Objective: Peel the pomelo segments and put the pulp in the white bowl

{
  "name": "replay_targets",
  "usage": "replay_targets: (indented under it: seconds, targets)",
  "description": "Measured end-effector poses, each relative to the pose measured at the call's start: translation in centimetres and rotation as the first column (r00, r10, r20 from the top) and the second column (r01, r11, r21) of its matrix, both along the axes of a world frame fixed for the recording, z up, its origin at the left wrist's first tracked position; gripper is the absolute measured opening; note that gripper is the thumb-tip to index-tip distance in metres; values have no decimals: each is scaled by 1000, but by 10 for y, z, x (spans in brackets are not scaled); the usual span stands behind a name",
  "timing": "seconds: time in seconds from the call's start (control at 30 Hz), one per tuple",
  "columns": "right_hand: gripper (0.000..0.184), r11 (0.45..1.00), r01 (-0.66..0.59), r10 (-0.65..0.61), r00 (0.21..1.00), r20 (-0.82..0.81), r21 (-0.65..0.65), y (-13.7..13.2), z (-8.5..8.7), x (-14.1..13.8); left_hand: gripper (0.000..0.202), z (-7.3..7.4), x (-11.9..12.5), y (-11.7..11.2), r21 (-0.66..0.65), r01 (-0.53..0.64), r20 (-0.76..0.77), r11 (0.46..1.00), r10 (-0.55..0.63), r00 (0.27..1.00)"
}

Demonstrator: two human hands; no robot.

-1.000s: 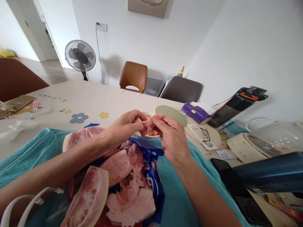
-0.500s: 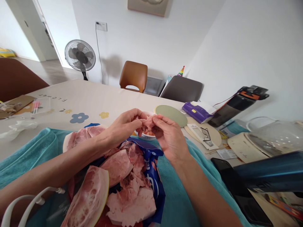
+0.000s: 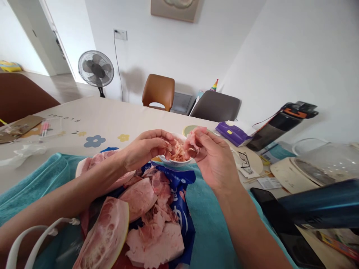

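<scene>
Above a white bowl holding loose pink pomelo pulp, my two hands are apart. My right hand pinches a thin, translucent pomelo membrane at the bowl's right side. On the bowl's left, my left hand has its fingers curled together around a small bit of pomelo pulp, partly hidden by the fingers. Nearer me, thick pomelo rind pieces and torn pink peelings lie heaped on a blue plastic bag.
A teal towel lies under the bag. To the right are a black phone, a blue bottle, eyeglasses, a purple tissue pack and a dark tumbler. A green round lid sits behind the bowl.
My hands have drawn apart, the right one moving right with the membrane and the left one slightly left. More of the bowl and its pulp now shows between them.
</scene>
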State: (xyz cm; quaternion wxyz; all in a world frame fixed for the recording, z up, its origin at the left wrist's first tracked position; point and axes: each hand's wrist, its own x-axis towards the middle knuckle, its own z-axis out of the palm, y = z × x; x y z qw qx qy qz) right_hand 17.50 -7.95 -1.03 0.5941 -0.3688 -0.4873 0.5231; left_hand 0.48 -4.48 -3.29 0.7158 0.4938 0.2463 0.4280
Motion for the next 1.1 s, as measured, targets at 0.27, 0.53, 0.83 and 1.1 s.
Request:
replay_targets:
  seconds: [0.27, 0.53, 0.83, 1.1]
  targets:
    - [14, 981, -93, -3, 867, 498, 167, -41, 16, -14, 14, 11, -3, 0, -135, 130, 196, 982, -103, 975]
    - [29, 940, -331, 67, 409, 910, 79, -82, -1, -19, 21, 16, -11, -3, -177, 304, 255, 936, -255, 933]
    - [16, 944, 108, -287, 733, 617, 311, -80, -7, -17, 18, 20, -16, -42, -90, 233, 81, 968, -226, 971]
    - [27, 931, 29, -258, 759, 598, 365, -73, -24, -29, 5, 12, -30, -85, -76, 16, 15, 997, -15, 1000]
